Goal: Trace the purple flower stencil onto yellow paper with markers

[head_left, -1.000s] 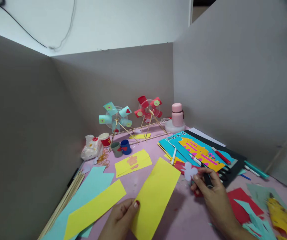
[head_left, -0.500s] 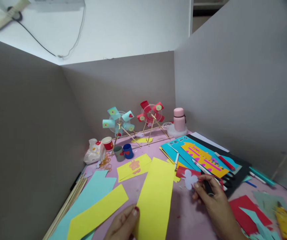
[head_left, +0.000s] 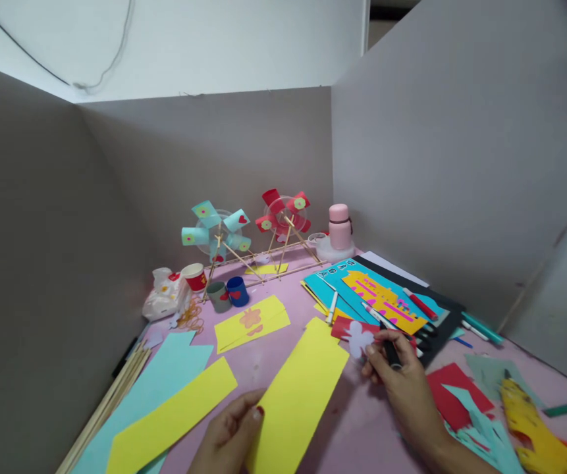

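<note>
My left hand (head_left: 228,438) is closed on the edge of a yellow paper strip (head_left: 299,398), thumb on top, tilting it to the right. In my right hand (head_left: 404,388) a black marker (head_left: 392,355) and a pale lavender flower-shaped paper cutout (head_left: 359,339) are held together, the cutout pinched at its edge. The strip's upper corner lies close to the cutout. Another yellow strip (head_left: 174,415) rests on light-blue paper (head_left: 152,378) at the left. Beyond my left hand lies a yellow sheet (head_left: 276,309) with orange flower shapes.
Two model wheels on stick frames, one light-blue (head_left: 218,230) and one red (head_left: 286,214), stand at the back. Grey and blue paper rolls (head_left: 237,291), a paper cup (head_left: 194,277) and a pink flask (head_left: 340,227) are near them. Blue folders (head_left: 330,289), pens and scraps lie right.
The view has swung right, so things sit further left. My left hand has tilted the yellow strip to the right and lowered its top. The right hand keeps the marker and cutout.
</note>
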A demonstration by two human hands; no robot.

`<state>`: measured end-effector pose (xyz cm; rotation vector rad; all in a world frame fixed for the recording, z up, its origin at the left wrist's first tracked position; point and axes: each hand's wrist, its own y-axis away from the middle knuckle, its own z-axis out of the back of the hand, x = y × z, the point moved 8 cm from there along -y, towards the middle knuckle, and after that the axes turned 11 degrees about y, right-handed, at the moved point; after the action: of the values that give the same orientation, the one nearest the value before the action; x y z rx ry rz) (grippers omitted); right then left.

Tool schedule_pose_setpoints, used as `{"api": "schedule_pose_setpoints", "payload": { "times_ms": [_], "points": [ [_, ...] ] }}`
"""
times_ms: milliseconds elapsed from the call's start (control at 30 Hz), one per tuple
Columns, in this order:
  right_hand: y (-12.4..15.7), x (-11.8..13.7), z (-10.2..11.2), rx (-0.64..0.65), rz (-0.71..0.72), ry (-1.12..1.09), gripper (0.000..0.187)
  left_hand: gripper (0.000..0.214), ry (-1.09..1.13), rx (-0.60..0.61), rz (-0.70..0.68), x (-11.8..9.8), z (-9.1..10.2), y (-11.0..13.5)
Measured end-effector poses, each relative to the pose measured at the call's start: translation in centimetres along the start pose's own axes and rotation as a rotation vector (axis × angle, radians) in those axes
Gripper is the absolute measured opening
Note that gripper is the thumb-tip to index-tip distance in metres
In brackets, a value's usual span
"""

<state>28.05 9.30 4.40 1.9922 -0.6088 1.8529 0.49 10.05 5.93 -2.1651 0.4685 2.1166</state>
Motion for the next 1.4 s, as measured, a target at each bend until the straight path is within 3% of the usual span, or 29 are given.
{"api": "schedule_pose_setpoints", "payload": {
  "times_ms": [133,267,367,433,533,633,733,867,1067,1233,1400],
  "points": [
    [0.1,0.0,0.2,-0.001,0.026,0.006,0.036,0.039,-0.451,-0.036,-0.159,-1.0,0.7,-1.8],
    [0.3,-0.2,-0.1,0.025,0.007,0.059,0.034,0.032,-0.638,-0.106,-0.29,-1.4,1.2,-2.8],
    [0.5,-0.3,-0.4,0.039,-0.031,0.055,0.037,0.035,-0.739,-0.122,-0.412,-1.0,0.4,-2.0],
    [0.7,-0.4,-0.6,0.053,-0.059,0.05,0.038,0.037,-0.855,-0.046,-0.505,-0.2,-1.3,-1.0],
    [1.1,-0.7,-1.2,0.097,-0.077,0.054,0.037,0.056,-1.184,0.192,-0.666,1.7,-4.8,0.6],
    [1.7,-1.1,-1.9,0.158,-0.088,0.071,0.036,0.067,-1.321,0.314,-0.696,3.0,-6.0,1.0],
    [2.3,-1.0,-2.5,0.195,-0.074,0.1,0.034,0.061,-1.338,0.303,-0.734,3.0,-5.6,1.1],
    [2.6,-0.8,-2.9,0.213,-0.059,0.142,0.032,0.062,-1.277,0.148,-0.769,2.0,-4.2,1.2],
    [2.4,-0.9,-2.7,0.194,-0.048,0.128,0.031,0.051,-1.093,0.078,-0.463,0.8,-4.5,-0.9],
    [2.1,-0.7,-2.4,0.19,-0.028,0.13,0.034,0.031,-0.985,0.021,-0.457,0.6,-5.5,-1.8],
    [1.4,-0.2,-1.7,0.147,-0.017,0.095,0.038,0.02,-0.752,-0.129,-0.452,-2.0,-1.8,-0.9]
  ]
}}
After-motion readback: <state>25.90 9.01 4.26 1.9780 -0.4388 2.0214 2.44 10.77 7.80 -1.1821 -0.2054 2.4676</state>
